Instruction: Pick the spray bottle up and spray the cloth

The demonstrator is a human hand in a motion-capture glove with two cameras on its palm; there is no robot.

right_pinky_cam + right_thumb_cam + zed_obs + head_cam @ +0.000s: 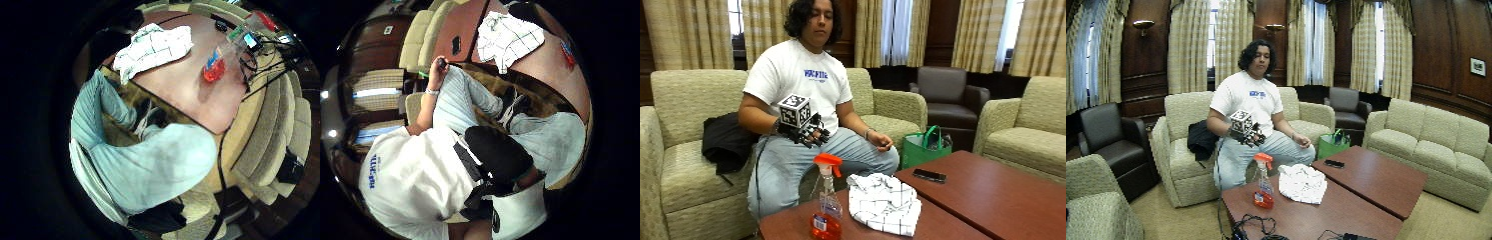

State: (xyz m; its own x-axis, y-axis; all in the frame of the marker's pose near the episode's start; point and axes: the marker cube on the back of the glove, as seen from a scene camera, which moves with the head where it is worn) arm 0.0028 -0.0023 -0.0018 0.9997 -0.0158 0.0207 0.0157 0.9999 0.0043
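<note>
A clear spray bottle [826, 202] with an orange trigger head and orange liquid stands upright near the table's [959, 200] near corner. A white checked cloth [883, 202] lies crumpled right beside it. My gloved right hand [806, 131] hovers in the air over my lap, above and behind the bottle, with its fingers loosely curled and holding nothing. The little finger side palm view looks down on the bottle [215, 65] and the cloth [155, 47] from a distance. In the wide outside view the hand [1247, 135] is well above the bottle [1263, 185].
A black phone [929, 175] lies on the adjoining table. A green bag [926, 147] stands on the floor by the sofa, and a black jacket [726, 142] lies on the sofa seat. The bare left hand [881, 142] rests on the thigh. Cables [1256, 225] lie at the table's near end.
</note>
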